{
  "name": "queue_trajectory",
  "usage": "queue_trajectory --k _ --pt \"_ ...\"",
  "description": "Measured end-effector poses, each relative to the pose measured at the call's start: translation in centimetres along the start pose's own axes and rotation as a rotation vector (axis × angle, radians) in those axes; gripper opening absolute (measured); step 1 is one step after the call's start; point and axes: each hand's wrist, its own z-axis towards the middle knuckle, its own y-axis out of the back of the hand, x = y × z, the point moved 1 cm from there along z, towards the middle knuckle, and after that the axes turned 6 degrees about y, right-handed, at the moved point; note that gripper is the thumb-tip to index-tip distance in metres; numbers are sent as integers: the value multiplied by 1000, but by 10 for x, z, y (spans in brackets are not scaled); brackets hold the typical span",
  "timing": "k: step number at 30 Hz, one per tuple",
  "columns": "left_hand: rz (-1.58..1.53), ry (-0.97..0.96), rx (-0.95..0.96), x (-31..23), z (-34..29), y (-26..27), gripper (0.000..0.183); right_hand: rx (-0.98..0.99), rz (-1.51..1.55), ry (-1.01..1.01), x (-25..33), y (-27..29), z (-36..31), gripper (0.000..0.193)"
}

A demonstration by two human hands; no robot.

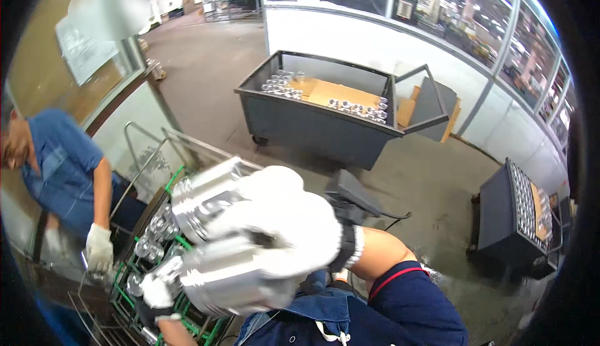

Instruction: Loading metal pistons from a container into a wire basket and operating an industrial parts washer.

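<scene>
My right hand (281,227), in a white glove and blurred by motion, is raised close to the camera with its fingers wrapped round shiny metal pistons. An upper piston (203,199) and a lower piston (228,277) stick out to the left of it. Lower left, my gloved left hand (156,293) reaches into a green wire rack (181,241). Its fingers close on a silver piston (169,270) there. Other bright pistons (150,246) sit in the rack beside it.
A co-worker in blue (69,158) stands across the rack, a gloved hand (99,252) near its edge. A grey wheeled bin (312,124) ahead holds pistons and cardboard. Another grey bin (506,221) with rows of pistons stands at right. A metal rail (209,149) runs behind the rack.
</scene>
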Motion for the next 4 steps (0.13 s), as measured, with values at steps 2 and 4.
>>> queue_trajectory --k 2,4 --pt "153 -350 116 -81 -28 -11 30 -38 138 13 -29 37 -56 55" --pt "-67 -306 130 -97 -49 -21 45 -32 126 -81 -43 66 -102 48"
